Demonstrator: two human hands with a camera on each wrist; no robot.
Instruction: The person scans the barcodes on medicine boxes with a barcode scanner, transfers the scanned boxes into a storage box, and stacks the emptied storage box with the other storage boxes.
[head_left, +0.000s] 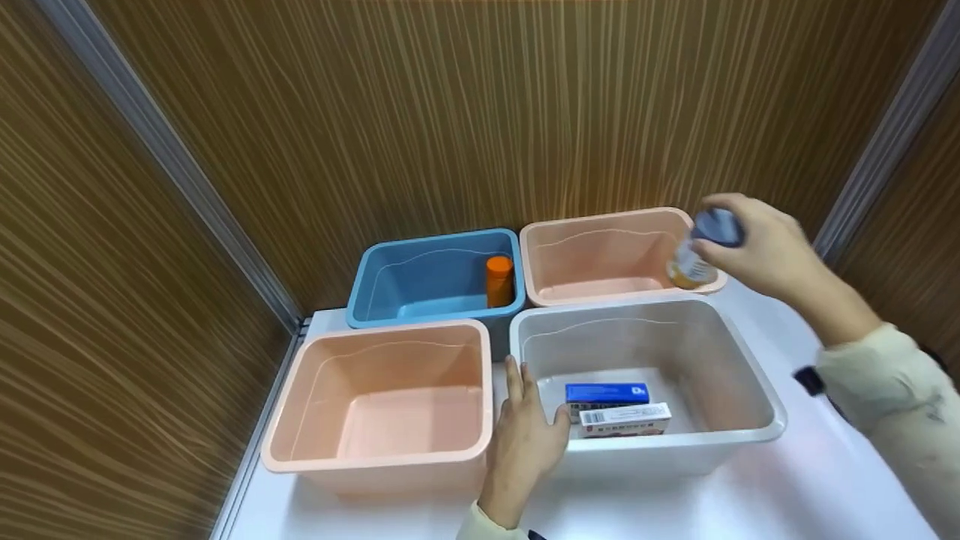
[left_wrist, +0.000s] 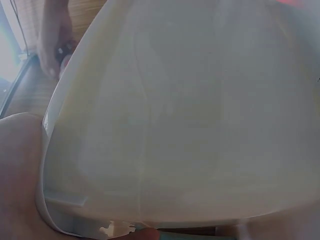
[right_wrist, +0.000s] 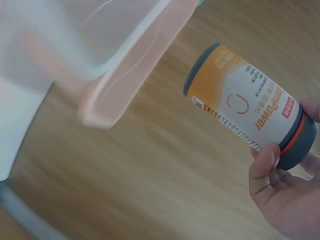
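In the head view, the right hand (head_left: pixel 761 244) grips the bottle (head_left: pixel 691 264) by its dark lid, the body hanging below the fingers, tilted. Left of that hand, behind the bottle, is the rear pink bin (head_left: pixel 592 255); whether the bottle is inside its rim, I cannot tell. The left hand (head_left: pixel 523 442) is at the white bin's (head_left: pixel 645 337) left edge, fingers straight, thumb spread, holding nothing. Right of it, inside that bin, lie a blue box (head_left: pixel 606 394) and a white box (head_left: pixel 625 421), side by side. The near pink bin (head_left: pixel 412 427) is left of the left hand; beyond its fingertips, the blue bin (head_left: pixel 420 277) holds an upright orange tube (head_left: pixel 499 283).

In the left wrist view, the white bin's wall fills most of the frame, beside part of the left hand; the right hand is blurred beyond.

In the right wrist view, the right hand pinches the lid, the orange-and-white label leading away from the fingertips.
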